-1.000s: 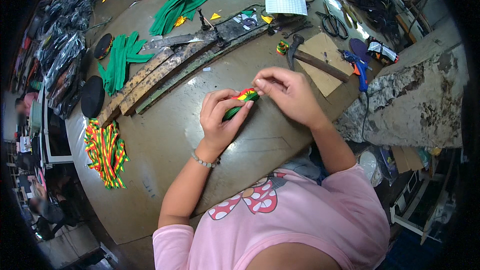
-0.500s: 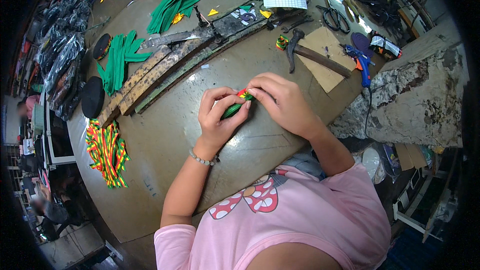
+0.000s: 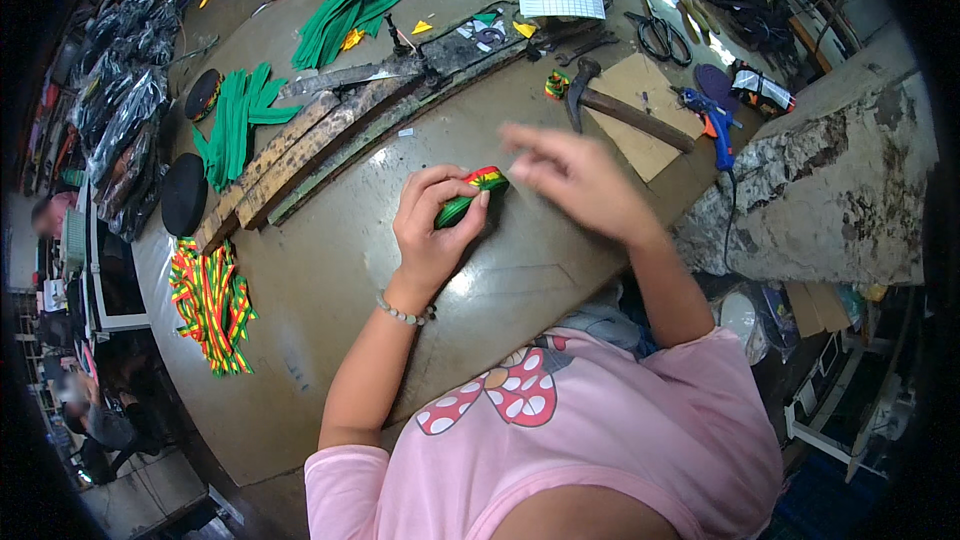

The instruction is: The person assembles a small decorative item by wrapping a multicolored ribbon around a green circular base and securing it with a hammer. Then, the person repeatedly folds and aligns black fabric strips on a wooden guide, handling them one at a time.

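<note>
My left hand (image 3: pixel 428 225) is closed on a folded strap (image 3: pixel 487 179) with red, yellow and green stripes and a plain green part. The strap's looped end sticks out past my thumb and fingertips, over the middle of the table. To its right, my right hand (image 3: pixel 590 178) is in the air, apart from the strap. It is smeared by motion, but its fingers look stretched out and nothing shows in them. Beyond it lie a hammer (image 3: pixel 640 120) with a wooden handle and a small striped coil (image 3: pixel 557 85).
Long wooden and metal bars (image 3: pixel 330 135) cross the table (image 3: pixel 300 300) at the left. Around them lie green strips (image 3: pixel 350 20), striped strips (image 3: pixel 212 305) and black ovals (image 3: pixel 184 195). A blue glue gun (image 3: pixel 718 128), cardboard (image 3: pixel 640 160) and scissors (image 3: pixel 662 38) are at the right.
My right hand has let go of the strap and moved off to the right, its fingers straightening. My left hand still holds the strap, whose looped end now shows more fully.
</note>
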The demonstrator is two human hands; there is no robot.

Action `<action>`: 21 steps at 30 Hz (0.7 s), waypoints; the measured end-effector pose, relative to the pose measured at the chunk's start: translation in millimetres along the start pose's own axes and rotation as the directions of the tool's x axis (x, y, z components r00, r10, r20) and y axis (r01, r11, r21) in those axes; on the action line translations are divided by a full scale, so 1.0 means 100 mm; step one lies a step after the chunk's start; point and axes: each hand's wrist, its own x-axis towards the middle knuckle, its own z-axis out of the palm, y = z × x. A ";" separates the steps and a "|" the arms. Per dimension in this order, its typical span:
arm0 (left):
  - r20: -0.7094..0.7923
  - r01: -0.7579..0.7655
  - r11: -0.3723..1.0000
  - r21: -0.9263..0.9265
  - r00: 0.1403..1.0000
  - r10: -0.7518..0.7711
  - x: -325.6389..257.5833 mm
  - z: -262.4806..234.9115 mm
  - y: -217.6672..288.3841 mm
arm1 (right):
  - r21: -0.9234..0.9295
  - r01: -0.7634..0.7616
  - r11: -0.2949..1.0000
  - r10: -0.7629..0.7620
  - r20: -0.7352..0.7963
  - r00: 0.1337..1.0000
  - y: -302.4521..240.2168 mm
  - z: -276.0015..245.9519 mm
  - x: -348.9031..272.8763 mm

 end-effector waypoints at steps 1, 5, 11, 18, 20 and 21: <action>-0.004 -0.002 1.000 0.007 1.000 0.002 0.01 -0.01 0.00 | -0.021 0.000 1.000 -0.001 -0.070 0.998 0.12 -0.13 0.02; 0.052 -0.112 0.992 0.061 0.993 0.109 0.04 -0.03 0.01 | -0.874 -0.196 0.444 -0.047 -0.242 0.969 0.59 -0.55 0.06; 0.058 -0.134 0.988 0.077 0.990 0.130 0.06 -0.05 0.02 | -0.608 -0.185 0.772 -0.017 -0.310 0.951 0.39 -0.69 0.07; 0.045 -0.111 0.992 0.057 0.993 0.109 0.05 -0.04 0.01 | 0.200 -0.227 0.953 0.242 -0.052 0.969 -0.36 -0.12 -0.29; 0.051 -0.116 0.992 0.056 0.992 0.114 0.05 -0.05 0.01 | 0.117 -0.170 0.978 0.182 -0.093 0.979 -0.38 -0.08 -0.26; 0.059 -0.124 0.990 0.062 0.991 0.120 0.06 -0.05 0.01 | 0.151 -0.195 0.969 0.214 -0.119 0.970 -0.38 -0.10 -0.24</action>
